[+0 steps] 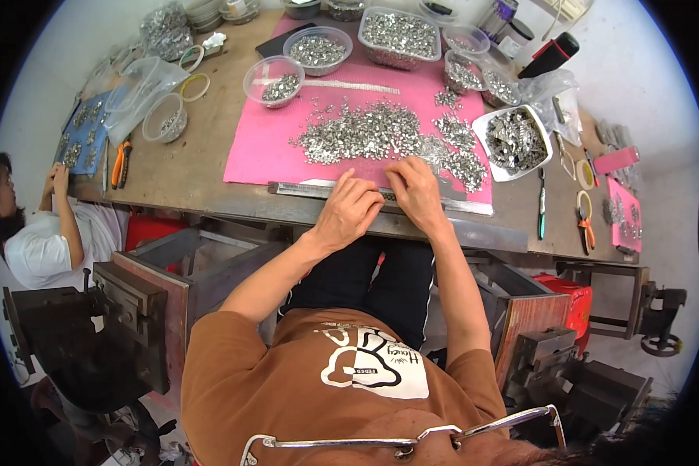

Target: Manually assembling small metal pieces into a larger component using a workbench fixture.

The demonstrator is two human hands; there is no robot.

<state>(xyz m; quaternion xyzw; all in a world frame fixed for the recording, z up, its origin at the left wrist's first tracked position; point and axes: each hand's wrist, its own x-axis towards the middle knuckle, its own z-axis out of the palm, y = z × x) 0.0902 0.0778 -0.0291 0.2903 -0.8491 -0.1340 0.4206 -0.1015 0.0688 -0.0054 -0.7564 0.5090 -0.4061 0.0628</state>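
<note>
The metal pieces (361, 133) lie in a broad, shiny heap at the middle of the pink mat (248, 151), with smaller groups to its right. The mat lies on the brown tabletop (202, 147). At the near edge, a long narrow metal bar (293, 189) lies under and beside the person's hands.

The left hand (348, 206) is bent over the bar, its fingers curved and close together. The right hand (415, 191) is just beside it, with its fingertips turned down to the bar. Whether either one pinches a small piece, I cannot tell, because the fingers cover this place.

Behind the heap stand several containers. The rectangular clear tub (400, 55) is filled high with silvery pieces. To its left, the round clear bowl (318, 71) also contains many pieces. Nearer, the shallow round tub (259, 75) has only a small pile, gathered at one side, and much of its bottom is bare.

At the right of the mat, the white square dish (487, 151) is well loaded with pieces which look darker and larger. Behind it, two small clear tubs (456, 59) carry some pieces too. On the left part of the tabletop, one more clear cup (156, 113) holds a little amount, near the orange-handled pliers (121, 165). Farther back, a clear bag (165, 31) is stuffed with silvery material.
</note>
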